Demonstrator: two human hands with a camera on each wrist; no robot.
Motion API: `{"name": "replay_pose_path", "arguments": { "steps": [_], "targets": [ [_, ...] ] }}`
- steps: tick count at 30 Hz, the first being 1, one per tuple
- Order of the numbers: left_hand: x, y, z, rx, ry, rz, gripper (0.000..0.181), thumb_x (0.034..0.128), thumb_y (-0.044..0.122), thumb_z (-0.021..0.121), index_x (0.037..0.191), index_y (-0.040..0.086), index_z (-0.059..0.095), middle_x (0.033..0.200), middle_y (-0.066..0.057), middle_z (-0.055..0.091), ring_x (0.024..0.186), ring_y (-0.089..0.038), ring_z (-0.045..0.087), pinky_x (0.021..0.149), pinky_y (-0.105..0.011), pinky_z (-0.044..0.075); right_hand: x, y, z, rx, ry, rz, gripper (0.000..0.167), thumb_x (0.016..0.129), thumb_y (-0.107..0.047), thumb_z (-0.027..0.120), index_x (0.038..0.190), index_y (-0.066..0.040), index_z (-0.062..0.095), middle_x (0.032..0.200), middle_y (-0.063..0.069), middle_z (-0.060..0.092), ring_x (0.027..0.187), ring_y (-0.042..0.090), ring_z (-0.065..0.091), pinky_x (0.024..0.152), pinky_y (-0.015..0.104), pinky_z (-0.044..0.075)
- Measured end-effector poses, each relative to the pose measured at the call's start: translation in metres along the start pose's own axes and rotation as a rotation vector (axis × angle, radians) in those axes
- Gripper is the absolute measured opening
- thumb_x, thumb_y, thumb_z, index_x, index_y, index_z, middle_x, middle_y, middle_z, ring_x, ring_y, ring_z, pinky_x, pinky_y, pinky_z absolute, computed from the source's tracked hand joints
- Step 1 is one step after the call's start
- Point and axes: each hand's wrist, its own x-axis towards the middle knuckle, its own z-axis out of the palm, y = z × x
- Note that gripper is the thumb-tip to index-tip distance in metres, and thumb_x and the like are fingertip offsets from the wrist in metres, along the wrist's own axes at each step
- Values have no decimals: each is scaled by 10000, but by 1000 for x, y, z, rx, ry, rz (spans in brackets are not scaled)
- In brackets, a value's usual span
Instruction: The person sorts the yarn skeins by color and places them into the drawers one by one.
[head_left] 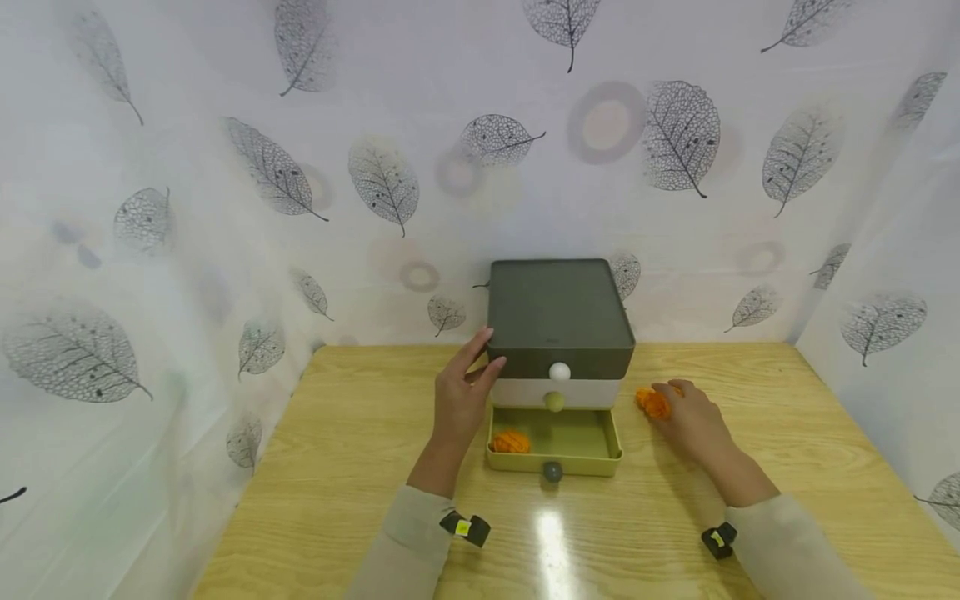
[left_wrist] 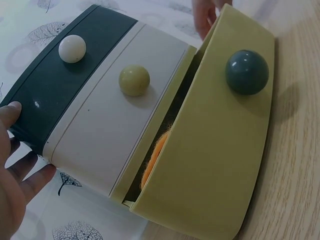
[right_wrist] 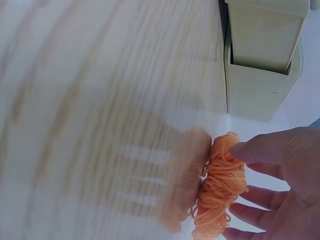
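Note:
A small three-drawer box (head_left: pixel 561 304) has a dark top drawer, a white middle one and an olive bottom drawer (head_left: pixel 577 465) that is pulled out. Inside that drawer, at its left, lies a bundle of orange yarn (head_left: pixel 512 442). My left hand (head_left: pixel 461 400) rests on the box's left front corner, thumb on the dark front and fingers (left_wrist: pixel 37 182) extended along the side. To the right of the box, my right hand (head_left: pixel 693 421) holds another orange yarn bundle (right_wrist: pixel 220 182) at the table surface, thumb on one end and fingers along its side.
The box stands on a wood-grain table (head_left: pixel 360 450), close to a leaf-printed sheet (head_left: pixel 382 292) behind it. A round dark knob (head_left: pixel 552 472) sticks out from the pulled-out drawer. White and olive knobs mark the drawers above.

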Motion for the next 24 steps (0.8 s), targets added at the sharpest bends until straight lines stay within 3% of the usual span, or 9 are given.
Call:
{"name": "replay_pose_path", "arguments": {
  "steps": [9, 24],
  "targets": [
    [0, -2, 0, 2, -5, 21, 457, 948, 252, 703, 1396, 240, 616, 1468, 9, 585, 1296, -226, 617, 920, -283, 592, 1, 4, 1, 45, -52, 40, 501, 903, -105, 726, 1336, 78, 554, 1291, 380, 523, 1133, 575, 538, 889, 691, 494],
    [0, -2, 1, -29, 0, 21, 463, 935, 198, 719, 1388, 212, 624, 1461, -17, 591, 1289, -234, 621, 920, -308, 597, 0, 7, 3, 24, -60, 54, 419, 911, -172, 744, 1247, 47, 624, 1127, 320, 598, 950, 472, 622, 807, 620, 541]
  ]
}}
